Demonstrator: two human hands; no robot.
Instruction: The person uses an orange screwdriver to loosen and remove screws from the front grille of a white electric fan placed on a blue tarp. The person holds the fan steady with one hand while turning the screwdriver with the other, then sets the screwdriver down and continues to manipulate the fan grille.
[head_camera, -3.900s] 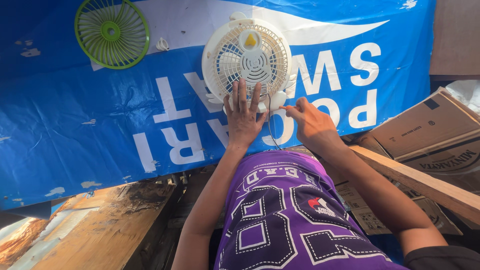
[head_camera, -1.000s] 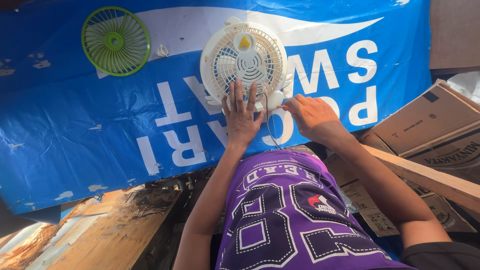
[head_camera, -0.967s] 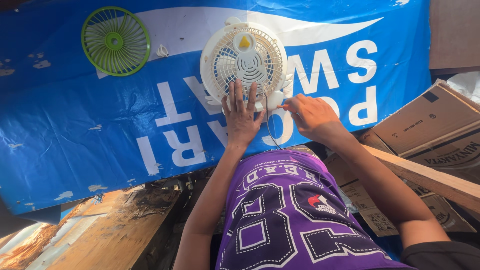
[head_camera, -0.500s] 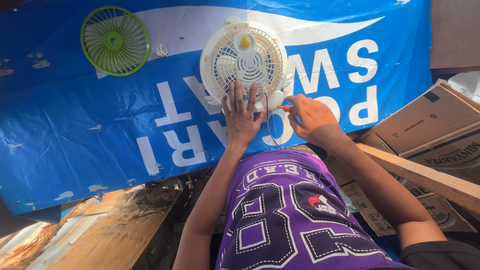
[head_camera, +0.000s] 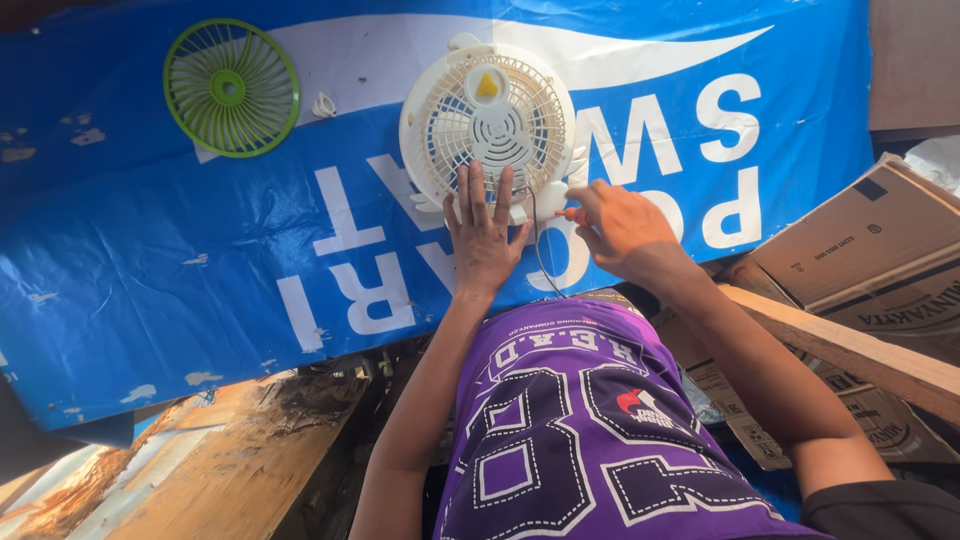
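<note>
Little differs from half a second ago: both hands keep their places at the near rim of the white fan (head_camera: 488, 128), and the view has barely shifted.

Nearest lies the person's lap in a purple jersey (head_camera: 575, 420), with a worn wooden plank (head_camera: 200, 450) to the left and a wooden beam (head_camera: 850, 350) across cardboard boxes (head_camera: 870, 250) to the right. From there both forearms reach out over the blue tarp (head_camera: 150, 270). The left hand (head_camera: 483, 235) lies flat, fingers spread and open, its fingertips pressing on the fan's near grille edge. The right hand (head_camera: 625, 230) is curled shut round a small orange-handled tool (head_camera: 570, 213), probably a screwdriver, whose tip meets the fan's base at the right of the near rim. A thin dark cord (head_camera: 537, 250) runs from the fan back between the hands.

The fan itself lies face up near the tarp's far edge, about midway along it. Farther left, towards the far left corner, rests a separate green fan grille (head_camera: 231, 88), well apart from both hands, with a small white part (head_camera: 324, 105) just beside it.
</note>
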